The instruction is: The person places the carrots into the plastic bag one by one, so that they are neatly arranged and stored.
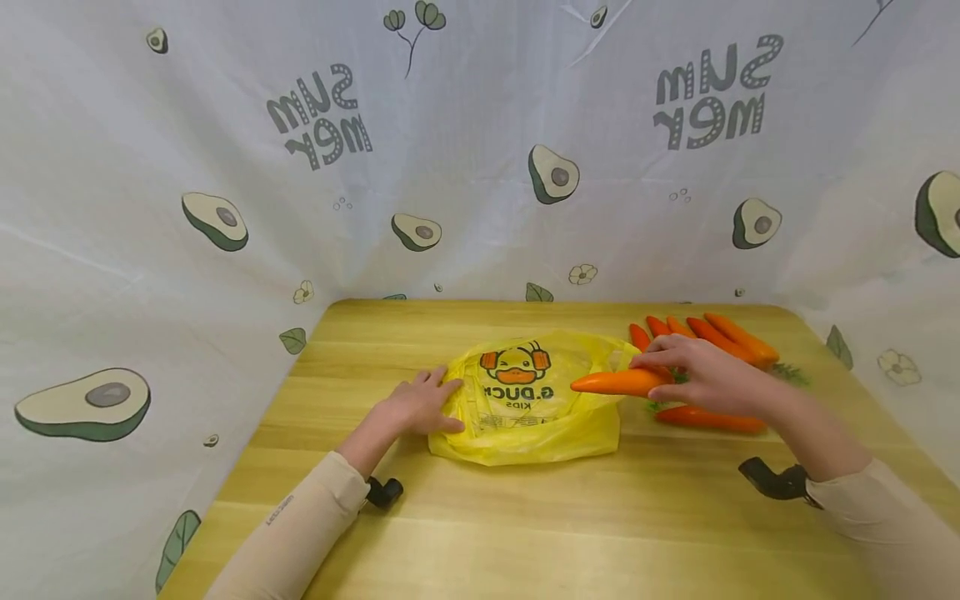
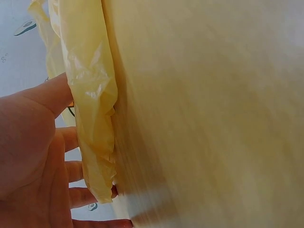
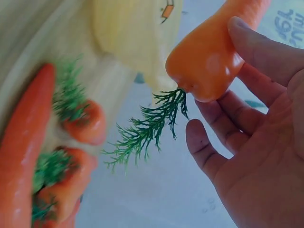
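Observation:
A yellow plastic bag (image 1: pixel 551 446) with a printed duck lies flat on the table. My left hand (image 1: pixel 422 407) rests at its left end, fingers spread and fairly straight against the plastic. In the left wrist view, the bag's crumpled edge (image 2: pixel 92 95) partly covers the fingers. My right hand (image 1: pixel 701 379) pinches an orange carrot (image 1: pixel 618 382) between thumb and fingers, above the bag's right end. The carrot's tip points left, over the bag. The right wrist view shows the held carrot's thick end (image 3: pixel 204 66) with a green leafy top (image 3: pixel 152 126).
Several carrots (image 1: pixel 738 337) lie at the table's back right, partly behind my right hand. Another carrot (image 1: pixel 712 419) lies below that hand. The wooden table (image 1: pixel 517 533) meets a white curtain (image 1: pixel 480 108) with avocado prints at its back and sides.

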`<state>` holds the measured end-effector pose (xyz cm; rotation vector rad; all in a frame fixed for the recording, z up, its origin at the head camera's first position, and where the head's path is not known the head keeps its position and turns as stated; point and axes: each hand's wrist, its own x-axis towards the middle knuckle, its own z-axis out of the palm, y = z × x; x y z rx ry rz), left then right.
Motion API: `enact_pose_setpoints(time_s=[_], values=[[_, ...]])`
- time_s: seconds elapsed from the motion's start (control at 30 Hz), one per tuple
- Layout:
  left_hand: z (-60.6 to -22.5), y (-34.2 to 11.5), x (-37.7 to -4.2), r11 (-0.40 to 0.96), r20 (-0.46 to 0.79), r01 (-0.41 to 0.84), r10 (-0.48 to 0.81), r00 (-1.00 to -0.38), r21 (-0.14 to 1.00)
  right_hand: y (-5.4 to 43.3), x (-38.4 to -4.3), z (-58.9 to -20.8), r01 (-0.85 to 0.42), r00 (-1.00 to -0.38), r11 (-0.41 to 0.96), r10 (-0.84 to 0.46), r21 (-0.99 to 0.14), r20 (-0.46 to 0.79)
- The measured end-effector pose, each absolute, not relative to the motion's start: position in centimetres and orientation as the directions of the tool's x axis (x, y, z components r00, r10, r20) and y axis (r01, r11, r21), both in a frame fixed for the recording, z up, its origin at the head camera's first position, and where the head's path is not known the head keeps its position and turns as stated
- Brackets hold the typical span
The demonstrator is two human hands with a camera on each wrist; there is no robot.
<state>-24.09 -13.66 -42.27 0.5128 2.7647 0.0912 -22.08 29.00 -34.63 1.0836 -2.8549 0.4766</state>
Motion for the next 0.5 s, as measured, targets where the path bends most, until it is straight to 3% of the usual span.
enact_pose_setpoints(time_s=[0.5], values=[[-42.4, -13.3, -24.1, 0.936, -0.306, 0.329, 0.351, -0.885, 0.125, 23.8, -24.4, -32.1, -0.684, -0.722, 0.679, -0.683, -0.268, 0.112]])
